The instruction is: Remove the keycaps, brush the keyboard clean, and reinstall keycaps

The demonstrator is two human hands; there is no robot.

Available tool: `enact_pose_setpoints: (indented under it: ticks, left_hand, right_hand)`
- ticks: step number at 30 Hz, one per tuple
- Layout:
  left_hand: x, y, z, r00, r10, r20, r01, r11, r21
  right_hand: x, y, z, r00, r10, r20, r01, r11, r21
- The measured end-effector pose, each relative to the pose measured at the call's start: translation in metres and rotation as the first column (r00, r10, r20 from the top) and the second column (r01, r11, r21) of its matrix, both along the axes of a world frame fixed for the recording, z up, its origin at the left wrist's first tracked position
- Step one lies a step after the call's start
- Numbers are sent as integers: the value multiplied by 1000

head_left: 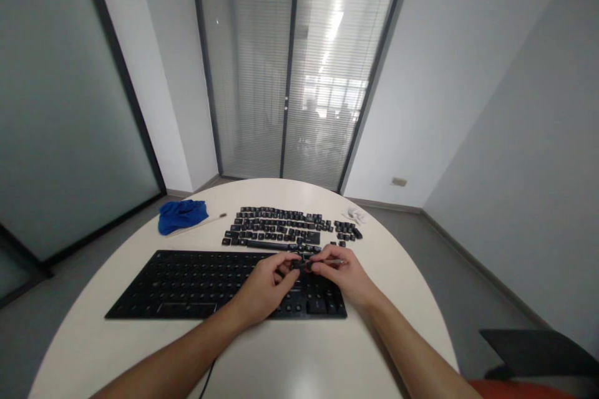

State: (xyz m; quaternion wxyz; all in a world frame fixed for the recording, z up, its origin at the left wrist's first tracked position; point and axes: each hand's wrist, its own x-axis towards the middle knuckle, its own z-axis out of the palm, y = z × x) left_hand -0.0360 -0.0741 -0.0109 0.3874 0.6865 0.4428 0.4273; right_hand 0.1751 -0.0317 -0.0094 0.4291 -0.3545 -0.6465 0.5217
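Black keyboard (pixel 201 280) lies flat on the pale table (pixel 262 361), its right part directly under both hands. The left hand (pixel 264 290) is nearly closed, thumb and fingertips pinching a small dark piece (pixel 297 264) just above the keys. Beside it, the right hand (pixel 346 271) is curled closed around a thin tool (pixel 335 261), fingertips close to the left's. Loose keycaps (pixel 276 224) sit in rows beyond the keyboard, near a blue cloth (pixel 181 216).
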Motion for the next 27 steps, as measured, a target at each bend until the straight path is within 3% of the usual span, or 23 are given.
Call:
enact_pose_setpoints:
  ticks: [5, 9, 16, 19, 22, 27]
  left_hand:
    - [-3, 4, -6, 998, -5, 62, 5, 1000, -10]
    - [-4, 9, -7, 995, 68, 76, -70, 997, 26]
    - [-6, 11, -8, 985, 101, 138, -105, 994, 23]
    - [-5, 8, -6, 992, 90, 90, -95, 994, 52]
    - [-5, 6, -4, 993, 95, 69, -100, 992, 76]
    - [-5, 2, -2, 993, 49, 107, -55, 997, 50]
  right_hand:
    - [-1, -2, 0, 996, 59, 69, -64, 996, 66]
    - [-2, -4, 3, 986, 89, 138, -108, 985, 135]
    - [6, -2, 12, 997, -68, 20, 57, 934, 354]
    - [7, -3, 11, 983, -152, 105, 95, 904, 416]
    - [2, -7, 12, 938, -186, 292, 19, 870, 492]
    - [-5, -15, 17, 897, -83, 434, -203, 795, 571]
